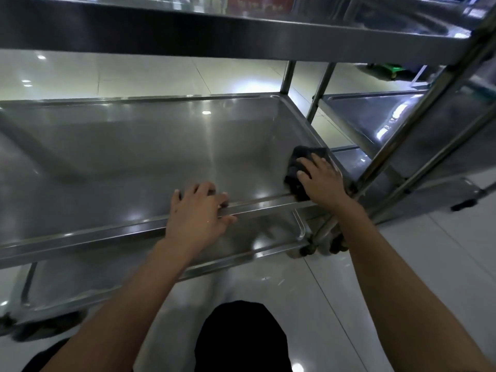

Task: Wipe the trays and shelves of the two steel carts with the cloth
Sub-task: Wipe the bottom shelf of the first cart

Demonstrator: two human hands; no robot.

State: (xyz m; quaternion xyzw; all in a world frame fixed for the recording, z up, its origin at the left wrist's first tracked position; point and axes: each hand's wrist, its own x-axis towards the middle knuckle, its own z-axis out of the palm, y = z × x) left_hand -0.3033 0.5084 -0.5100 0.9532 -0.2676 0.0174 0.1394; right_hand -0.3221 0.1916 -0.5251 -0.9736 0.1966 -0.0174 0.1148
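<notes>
Pressing cloth (pixel 298 167) into tray (pixel 134 157) corner, right hand (pixel 323 175)

text: none legible | red sign (pixel 259 4) behind top shelf: lettering too blurred

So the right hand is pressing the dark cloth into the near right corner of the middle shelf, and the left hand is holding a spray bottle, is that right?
Not quite. The left hand holds no spray bottle; it grips the front rim of the middle shelf. The rest stands: the right hand presses the dark cloth into the near right corner, as the head view shows.
</notes>
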